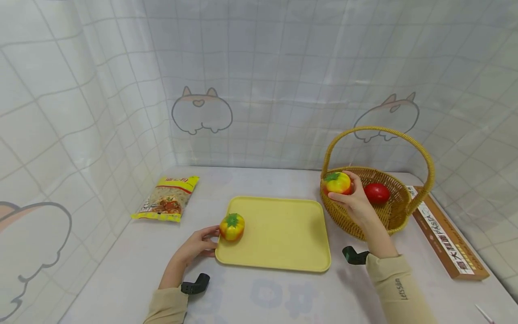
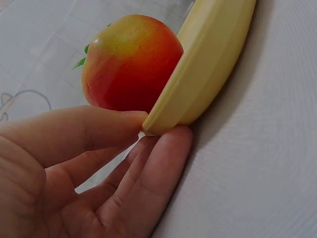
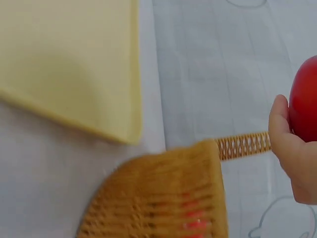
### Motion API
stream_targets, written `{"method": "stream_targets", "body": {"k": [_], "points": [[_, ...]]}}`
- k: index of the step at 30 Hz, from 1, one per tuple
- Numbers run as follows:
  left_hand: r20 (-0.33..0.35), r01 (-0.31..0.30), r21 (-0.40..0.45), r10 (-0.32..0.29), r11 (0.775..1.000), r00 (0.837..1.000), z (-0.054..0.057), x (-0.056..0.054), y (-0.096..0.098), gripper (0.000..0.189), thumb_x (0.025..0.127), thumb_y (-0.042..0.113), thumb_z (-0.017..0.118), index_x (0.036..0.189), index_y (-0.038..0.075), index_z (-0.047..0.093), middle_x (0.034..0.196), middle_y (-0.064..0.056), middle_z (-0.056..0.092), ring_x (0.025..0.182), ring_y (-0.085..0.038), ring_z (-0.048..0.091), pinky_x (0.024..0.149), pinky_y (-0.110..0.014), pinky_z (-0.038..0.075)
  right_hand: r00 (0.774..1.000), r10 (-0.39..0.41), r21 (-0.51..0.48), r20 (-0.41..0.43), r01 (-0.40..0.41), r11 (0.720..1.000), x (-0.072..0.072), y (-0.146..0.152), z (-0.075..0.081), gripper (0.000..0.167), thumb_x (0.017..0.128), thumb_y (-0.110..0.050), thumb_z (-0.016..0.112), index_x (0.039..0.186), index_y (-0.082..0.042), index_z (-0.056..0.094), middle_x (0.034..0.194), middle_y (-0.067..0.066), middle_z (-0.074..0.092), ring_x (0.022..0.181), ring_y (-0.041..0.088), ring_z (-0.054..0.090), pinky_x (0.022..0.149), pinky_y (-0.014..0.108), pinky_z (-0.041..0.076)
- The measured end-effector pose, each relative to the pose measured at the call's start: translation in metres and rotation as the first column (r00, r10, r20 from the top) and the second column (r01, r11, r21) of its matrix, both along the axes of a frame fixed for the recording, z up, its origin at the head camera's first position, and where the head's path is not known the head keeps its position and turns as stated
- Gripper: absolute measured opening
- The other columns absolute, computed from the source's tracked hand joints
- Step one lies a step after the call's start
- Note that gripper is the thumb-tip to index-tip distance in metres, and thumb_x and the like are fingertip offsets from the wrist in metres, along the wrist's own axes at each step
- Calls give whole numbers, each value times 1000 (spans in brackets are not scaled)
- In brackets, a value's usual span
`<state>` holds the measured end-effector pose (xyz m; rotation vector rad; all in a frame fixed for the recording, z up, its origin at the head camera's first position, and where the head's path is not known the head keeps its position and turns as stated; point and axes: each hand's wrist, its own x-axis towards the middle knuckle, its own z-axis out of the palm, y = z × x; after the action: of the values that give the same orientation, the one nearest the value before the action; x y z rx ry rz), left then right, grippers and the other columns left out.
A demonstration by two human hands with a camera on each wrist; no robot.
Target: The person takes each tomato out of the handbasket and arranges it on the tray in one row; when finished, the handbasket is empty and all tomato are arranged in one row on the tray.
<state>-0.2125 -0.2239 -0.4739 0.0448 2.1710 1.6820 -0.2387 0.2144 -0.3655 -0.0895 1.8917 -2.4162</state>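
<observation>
My left hand [image 1: 198, 245] pinches the left rim of a yellow tray [image 1: 279, 234], thumb on top and fingers underneath, as the left wrist view shows. On the tray near that hand sits a yellow-and-red fruit with a green leafy cap [image 1: 232, 227]; its red side faces the left wrist camera. A matching yellow-and-red fruit [image 1: 337, 183] is gripped by my right hand [image 1: 354, 200], held over the left part of a wicker basket [image 1: 398, 211]. Inside the basket lies a glossy red round fruit [image 1: 377, 193]. The right wrist view cuts off part of the held fruit [image 3: 304, 104].
The basket's tall handle [image 1: 380, 129] arches above it. A long brown pasta box [image 1: 449, 234] lies to its right. At the back left is a yellow-and-clear food bag [image 1: 167, 199]. Gridded curtains [image 1: 263, 90] surround the white table. A thin white stick [image 1: 483, 312] lies front right.
</observation>
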Motion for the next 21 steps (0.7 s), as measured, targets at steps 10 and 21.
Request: {"method": "stream_targets", "body": {"k": [10, 21], "points": [[-3, 28, 45, -28, 999, 1000, -2, -2, -2, 68, 80, 2, 61, 140, -6, 31, 133, -27, 38, 80, -16, 59, 73, -35, 56, 990, 136, 28, -34, -135, 990, -1, -32, -11, 70, 79, 9, 61, 130, -18, 22, 127, 5, 32, 106, 16, 46, 80, 23, 52], [-4, 22, 20, -22, 1000, 1000, -1, -2, -3, 68, 80, 3, 62, 140, -6, 31, 132, -27, 40, 79, -16, 58, 73, -35, 56, 974, 225, 122, 9, -224, 967, -1, -83, -32, 78, 73, 12, 64, 136, -8, 22, 137, 16, 22, 115, 29, 39, 84, 25, 48]]}}
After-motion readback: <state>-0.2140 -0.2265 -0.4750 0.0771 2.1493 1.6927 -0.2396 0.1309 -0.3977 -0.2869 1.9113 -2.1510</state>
